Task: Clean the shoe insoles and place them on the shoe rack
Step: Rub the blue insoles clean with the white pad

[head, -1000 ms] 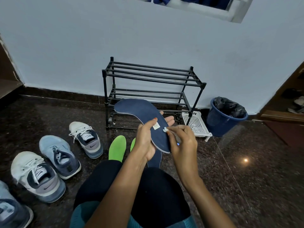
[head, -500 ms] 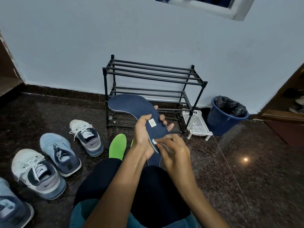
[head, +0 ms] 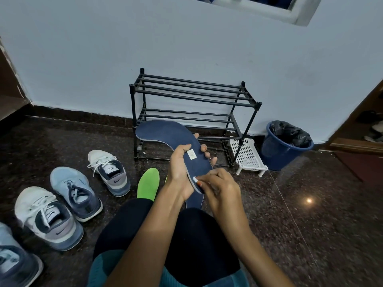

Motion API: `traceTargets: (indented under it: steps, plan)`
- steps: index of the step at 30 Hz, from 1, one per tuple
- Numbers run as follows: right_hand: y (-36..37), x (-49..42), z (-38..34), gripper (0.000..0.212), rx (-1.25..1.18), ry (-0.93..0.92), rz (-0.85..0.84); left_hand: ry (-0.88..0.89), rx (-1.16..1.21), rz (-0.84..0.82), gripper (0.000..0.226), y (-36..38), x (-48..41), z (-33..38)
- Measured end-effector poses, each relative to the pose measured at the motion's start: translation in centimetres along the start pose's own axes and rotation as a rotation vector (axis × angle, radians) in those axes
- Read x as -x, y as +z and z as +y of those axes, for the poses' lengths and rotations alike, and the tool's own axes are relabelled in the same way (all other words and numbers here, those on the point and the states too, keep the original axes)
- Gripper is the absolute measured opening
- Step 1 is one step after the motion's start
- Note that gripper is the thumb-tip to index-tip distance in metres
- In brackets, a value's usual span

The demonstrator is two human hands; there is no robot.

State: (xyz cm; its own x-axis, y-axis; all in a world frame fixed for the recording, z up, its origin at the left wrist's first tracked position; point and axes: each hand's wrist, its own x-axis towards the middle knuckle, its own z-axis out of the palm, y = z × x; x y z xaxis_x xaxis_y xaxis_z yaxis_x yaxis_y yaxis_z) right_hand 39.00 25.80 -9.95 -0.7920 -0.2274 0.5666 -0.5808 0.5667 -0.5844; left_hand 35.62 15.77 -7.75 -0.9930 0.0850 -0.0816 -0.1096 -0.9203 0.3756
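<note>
My left hand (head: 179,172) grips a dark blue insole (head: 165,133) at its heel half, thumb on top near a small white label, toe end pointing up-left. My right hand (head: 219,189) pinches a small brush with a white head (head: 195,179) against the insole's heel edge. On the floor below lie a green insole (head: 148,184) and part of another blue insole (head: 194,200). The black shoe rack (head: 192,112) stands bare against the wall behind.
Several grey-blue sneakers (head: 107,170) sit on the dark floor at left. A white perforated stand (head: 247,156) and a blue bin with a black bag (head: 284,148) are right of the rack. My knees fill the bottom centre.
My right hand slid the brush from near the label down to the heel edge. The insole's toe end rose and swung left slightly.
</note>
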Motion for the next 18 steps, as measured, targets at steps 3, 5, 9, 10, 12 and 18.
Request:
traceTargets:
  steps: [3, 5, 9, 10, 12, 18]
  plan:
    - [0.2, -0.9, 0.4, 0.013, 0.073, 0.018, 0.047, -0.012, -0.032, -0.019, 0.026, -0.1, 0.0, -0.2]
    - [0.5, -1.0, 0.5, 0.014, 0.087, 0.002, 0.055, -0.006, -0.045, -0.006, 0.026, -0.1, -0.1, -0.1]
    - [0.4, -0.1, 0.1, 0.016, -0.019, -0.025, -0.036, 0.023, -0.030, 0.018, 0.026, -0.2, -0.1, 0.3]
    - [0.2, 0.2, 0.0, 0.015, -0.032, -0.037, -0.055, 0.026, -0.028, 0.020, 0.025, -0.2, -0.1, 0.4]
    - [0.0, 0.4, 0.0, 0.014, 0.004, -0.062, -0.071, 0.022, -0.028, 0.019, 0.026, -0.2, -0.1, 0.4]
    - [-0.3, -0.3, 0.6, 0.016, 0.123, -0.036, -0.012, -0.007, -0.025, 0.000, 0.029, -0.4, -0.4, 0.1]
